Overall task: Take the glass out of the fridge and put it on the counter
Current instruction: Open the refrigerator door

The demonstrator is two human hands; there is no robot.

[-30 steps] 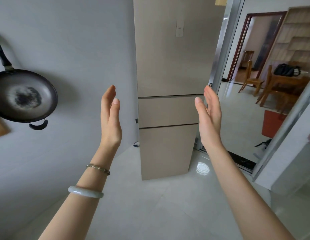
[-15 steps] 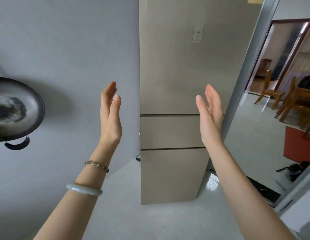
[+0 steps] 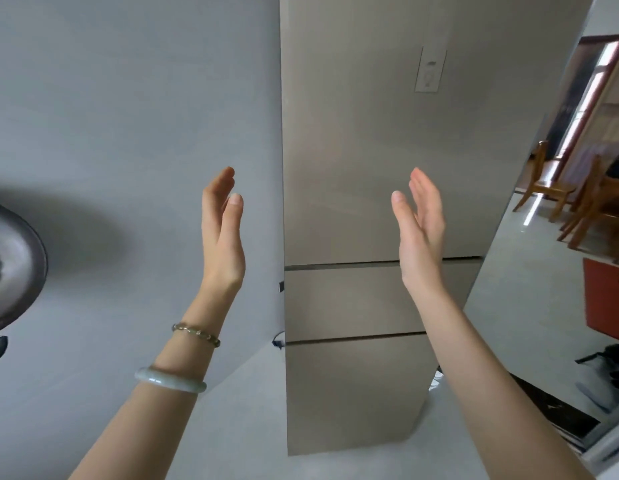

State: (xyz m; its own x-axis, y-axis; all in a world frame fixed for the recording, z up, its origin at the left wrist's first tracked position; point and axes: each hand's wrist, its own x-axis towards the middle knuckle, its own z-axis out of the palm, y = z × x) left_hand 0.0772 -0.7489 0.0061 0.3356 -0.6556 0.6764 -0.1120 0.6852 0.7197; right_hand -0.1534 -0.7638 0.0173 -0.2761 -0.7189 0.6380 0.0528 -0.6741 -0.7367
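Closed fridge (image 3: 380, 202) at 12 o'clock — left hand (image 3: 221, 237), right hand (image 3: 419, 233) empty, fingers together; glass unseen — likely fragile, slippery.

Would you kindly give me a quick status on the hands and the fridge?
Left hand and right hand open, empty, raised. Fridge doors all shut; glass not visible. Nothing in the way.

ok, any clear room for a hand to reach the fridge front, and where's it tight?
Free: the gap between the left hand and right hand, straight onto the shut fridge door. Bare floor lies left of the fridge's foot. Tight: the pan hangs on the wall far left; chairs and a red box crowd the right. No counter in view.
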